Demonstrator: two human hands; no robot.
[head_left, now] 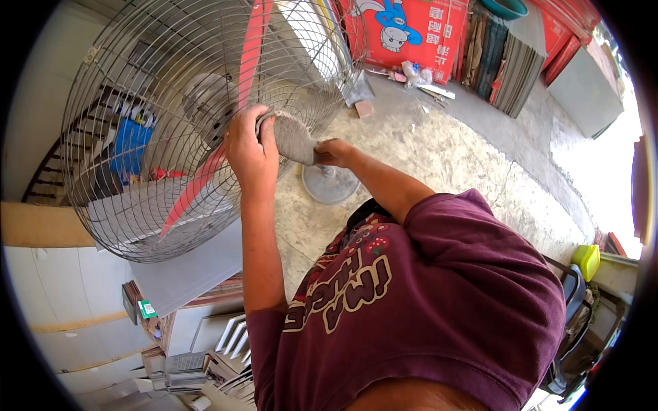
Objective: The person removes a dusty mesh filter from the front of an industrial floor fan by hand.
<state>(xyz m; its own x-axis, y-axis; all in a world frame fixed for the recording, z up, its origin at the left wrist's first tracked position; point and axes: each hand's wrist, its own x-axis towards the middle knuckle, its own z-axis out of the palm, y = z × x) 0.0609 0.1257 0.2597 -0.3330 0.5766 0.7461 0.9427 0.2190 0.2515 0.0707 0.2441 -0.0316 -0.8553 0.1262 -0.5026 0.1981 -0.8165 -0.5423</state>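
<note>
A large floor fan with a round wire cage point(103, 198) and red blades point(192, 188) fills the upper left. Behind the cage sticks out a grey, dusty-looking rounded part point(293, 139), which looks like its motor housing. My left hand point(252, 140) is closed over the cage side of this housing, thumb and fingers curled at its rim. At its other end my right hand point(334, 152) has its fingers closed on the edge; the fingertips are partly hidden. Below them the fan's round grey base point(330, 186) rests on the floor.
Stacks of flat boards or tiles point(510, 68) and a red printed box point(411, 34) stand along the far side. A teal basin point(506, 7) sits on top. Small scraps point(418, 74) lie on the concrete floor. Sample panels point(233, 339) lean at lower left, with a chair point(572, 301) at right.
</note>
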